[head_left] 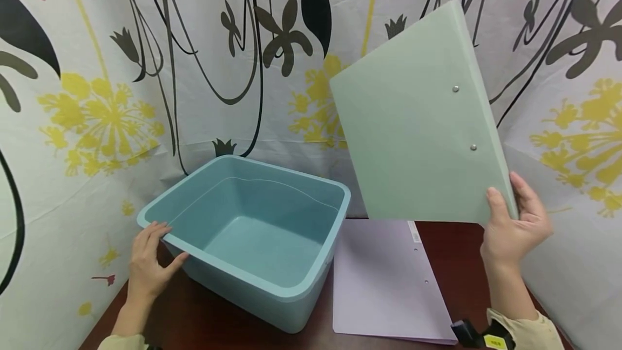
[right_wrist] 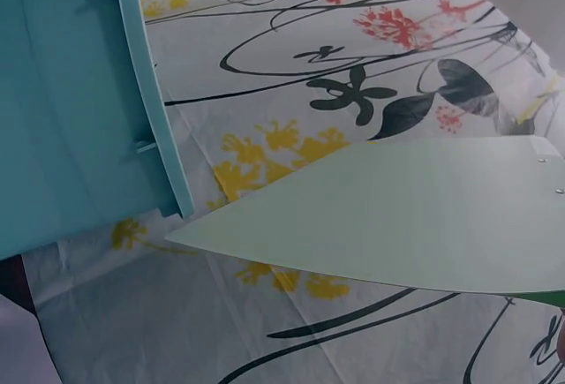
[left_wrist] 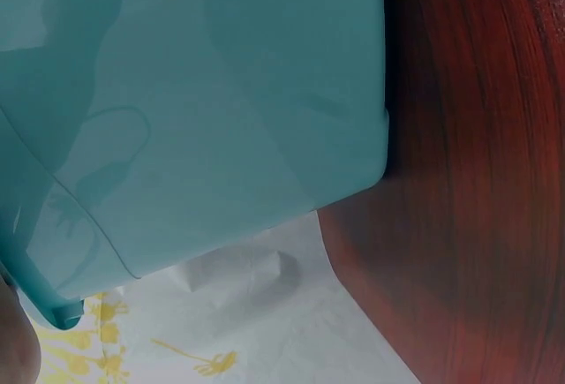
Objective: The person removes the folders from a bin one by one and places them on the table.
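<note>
A pale green ring binder (head_left: 413,128) with two metal rivets is held up in the air, tilted, right of the blue plastic tub (head_left: 243,280). My right hand (head_left: 517,226) grips its lower spine corner, thumb on the near cover and fingers behind. My left hand (head_left: 148,263) rests on the tub's near left rim, thumb and fingers spread along the edge. Nothing lies inside the tub. On the table beside it is a flat lilac binder (head_left: 384,280). In the right wrist view the green binder (right_wrist: 380,216) shows close to the tub's rim (right_wrist: 150,93).
The dark red-brown wooden table (left_wrist: 477,181) carries the tub and the lilac binder. Behind and at both sides hangs a white cloth (head_left: 204,118) with yellow, grey and red flower prints. A black device with a yellow label (head_left: 493,339) is strapped at the right wrist.
</note>
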A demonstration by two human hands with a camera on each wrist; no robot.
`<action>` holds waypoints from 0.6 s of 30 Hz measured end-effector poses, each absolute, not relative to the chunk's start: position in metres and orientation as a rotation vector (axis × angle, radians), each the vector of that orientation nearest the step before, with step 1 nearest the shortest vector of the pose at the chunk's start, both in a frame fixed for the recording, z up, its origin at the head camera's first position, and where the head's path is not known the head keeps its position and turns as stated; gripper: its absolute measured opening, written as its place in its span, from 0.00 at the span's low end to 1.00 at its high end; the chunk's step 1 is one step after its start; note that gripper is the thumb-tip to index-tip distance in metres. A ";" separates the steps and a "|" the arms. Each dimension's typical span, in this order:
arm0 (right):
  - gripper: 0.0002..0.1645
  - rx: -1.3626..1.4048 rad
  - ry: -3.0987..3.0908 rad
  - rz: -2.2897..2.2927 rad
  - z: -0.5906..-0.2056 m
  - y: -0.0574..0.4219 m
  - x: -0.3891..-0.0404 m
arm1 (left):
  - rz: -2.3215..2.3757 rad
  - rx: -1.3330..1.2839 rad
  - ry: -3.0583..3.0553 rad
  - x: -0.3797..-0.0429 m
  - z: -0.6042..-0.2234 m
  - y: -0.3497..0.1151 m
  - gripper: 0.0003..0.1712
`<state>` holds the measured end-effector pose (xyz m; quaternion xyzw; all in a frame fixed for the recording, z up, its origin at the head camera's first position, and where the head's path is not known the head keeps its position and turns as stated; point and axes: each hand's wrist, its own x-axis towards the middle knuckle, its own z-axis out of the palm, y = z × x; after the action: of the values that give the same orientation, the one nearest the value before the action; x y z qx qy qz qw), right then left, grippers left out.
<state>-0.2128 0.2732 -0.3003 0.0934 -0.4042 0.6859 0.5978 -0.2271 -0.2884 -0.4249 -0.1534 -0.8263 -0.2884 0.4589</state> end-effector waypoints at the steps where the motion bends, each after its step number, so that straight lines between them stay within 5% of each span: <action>1: 0.21 0.209 -0.947 1.583 -0.303 0.275 -0.212 | -0.708 -0.379 -2.036 -0.227 -0.425 -0.288 0.43; 18: 0.22 0.138 -0.962 1.592 -0.328 0.296 -0.197 | -0.701 -0.386 -2.029 -0.229 -0.426 -0.289 0.44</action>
<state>-0.1966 0.2963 -0.3277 0.0596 -0.4143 0.6854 0.5958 -0.2288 -0.2887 -0.4257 -0.1571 -0.8250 -0.2850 0.4620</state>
